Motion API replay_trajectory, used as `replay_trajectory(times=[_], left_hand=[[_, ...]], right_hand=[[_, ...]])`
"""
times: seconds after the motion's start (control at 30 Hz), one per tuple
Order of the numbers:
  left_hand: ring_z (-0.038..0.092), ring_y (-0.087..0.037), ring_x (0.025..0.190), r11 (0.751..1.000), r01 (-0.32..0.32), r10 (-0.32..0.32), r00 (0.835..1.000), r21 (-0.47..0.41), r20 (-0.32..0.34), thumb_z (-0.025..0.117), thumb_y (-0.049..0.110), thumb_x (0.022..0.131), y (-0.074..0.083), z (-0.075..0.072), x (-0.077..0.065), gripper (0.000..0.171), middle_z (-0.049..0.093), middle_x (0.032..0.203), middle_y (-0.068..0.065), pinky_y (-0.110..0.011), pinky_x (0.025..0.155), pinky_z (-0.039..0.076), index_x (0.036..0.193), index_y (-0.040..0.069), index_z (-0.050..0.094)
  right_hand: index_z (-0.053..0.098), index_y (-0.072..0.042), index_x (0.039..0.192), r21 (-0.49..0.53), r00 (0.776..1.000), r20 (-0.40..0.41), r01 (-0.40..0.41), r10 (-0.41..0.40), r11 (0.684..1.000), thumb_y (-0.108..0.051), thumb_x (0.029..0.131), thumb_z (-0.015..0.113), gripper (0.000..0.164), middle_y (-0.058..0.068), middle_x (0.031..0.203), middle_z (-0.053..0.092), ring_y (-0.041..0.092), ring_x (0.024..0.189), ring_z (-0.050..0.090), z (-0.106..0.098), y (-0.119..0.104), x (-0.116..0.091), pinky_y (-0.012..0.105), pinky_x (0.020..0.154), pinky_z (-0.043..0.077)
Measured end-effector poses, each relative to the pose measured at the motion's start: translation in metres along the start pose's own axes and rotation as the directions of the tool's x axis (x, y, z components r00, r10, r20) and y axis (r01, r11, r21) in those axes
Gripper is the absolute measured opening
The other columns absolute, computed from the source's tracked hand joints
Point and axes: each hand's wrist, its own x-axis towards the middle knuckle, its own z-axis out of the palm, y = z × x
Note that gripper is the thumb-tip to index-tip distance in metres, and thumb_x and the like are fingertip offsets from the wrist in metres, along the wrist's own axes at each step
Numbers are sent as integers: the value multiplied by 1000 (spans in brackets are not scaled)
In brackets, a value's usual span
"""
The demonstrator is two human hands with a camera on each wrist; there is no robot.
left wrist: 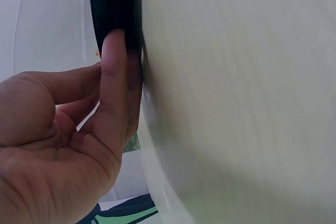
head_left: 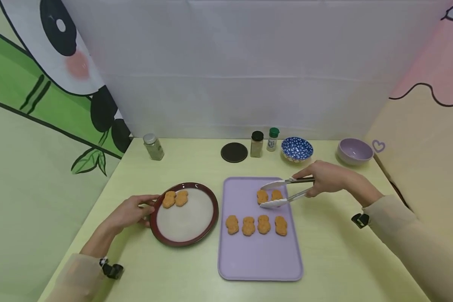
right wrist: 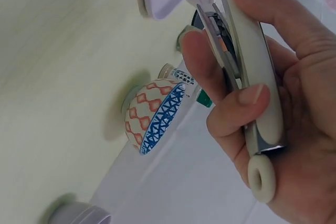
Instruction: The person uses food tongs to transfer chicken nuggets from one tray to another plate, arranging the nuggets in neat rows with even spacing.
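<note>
My left hand [head_left: 130,213] grips the left rim of a round plate [head_left: 216,209] with a dark red-brown border. Two golden-brown nuggets [head_left: 181,198] lie side by side near the plate's upper left. In the left wrist view, fingers [left wrist: 113,87] meet the dark edge of the plate [left wrist: 113,3]. My right hand [head_left: 327,178] holds tongs [head_left: 275,204] with pale tips, also plain in the right wrist view. The tips stand apart on both sides of a back-row nugget [head_left: 262,197] on the lilac tray [head_left: 260,260]; another nugget [head_left: 277,195] lies beside it. Several nuggets [head_left: 264,225] form a front row.
Along the table's back stand a silver-capped jar [head_left: 153,147], a black disc [head_left: 234,152], a black-capped jar [head_left: 256,144], a green-capped shaker [head_left: 272,139], a blue-patterned bowl [head_left: 297,149] and a purple bowl [head_left: 355,151]. A white cloth backdrop [head_left: 226,75] rises behind them.
</note>
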Motion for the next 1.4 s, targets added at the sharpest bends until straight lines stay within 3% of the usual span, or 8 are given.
replay_trajectory(times=[0.27,0.43,0.63,0.93,1.1,1.4], left_hand=[[63,-25,72,1000,6,-6,1000,4,3,52,6,95,-6,0,-1,45,49,127,-24,-37,61,55,140,8,45],[63,-26,71,1000,13,-13,1000,-1,-1,51,6,95,-3,0,0,45,50,126,-23,-37,61,55,140,10,47],[63,-25,69,1000,10,-10,1000,9,-7,52,6,95,0,-1,0,44,53,121,-22,-37,61,55,140,9,46],[64,-25,68,1000,15,-15,1000,14,-5,53,9,96,-1,3,4,44,54,121,-21,-36,61,55,140,11,47],[64,-24,72,1000,4,-4,1000,-2,-4,53,8,95,2,4,5,45,52,125,-22,-36,62,55,139,10,47],[63,-25,69,1000,-4,4,1000,-13,-10,54,8,95,-1,3,2,45,53,123,-22,-36,61,55,139,8,47]], right_hand=[[63,-10,125,-38,999,-13,38,-39,999,-21,72,79,57,-8,81,62,7,58,43,0,1,5,25,53,42],[63,-11,125,-22,994,-68,78,-79,997,-22,74,79,55,-7,74,57,6,56,44,-2,-17,14,25,51,42],[62,-12,126,-9,989,-109,96,-96,995,-22,73,77,56,-5,73,60,7,52,41,0,-62,52,24,48,39],[62,-14,127,-83,986,-102,123,-131,989,-26,73,78,57,-6,99,67,10,62,46,26,-113,115,25,55,40],[62,-15,127,-85,989,-93,104,-112,991,-26,74,78,57,-2,112,66,11,66,47,37,-123,129,25,57,42],[61,-15,128,-73,992,-80,94,-100,993,-25,73,77,58,-4,98,66,10,58,39,44,-131,136,25,52,35]])
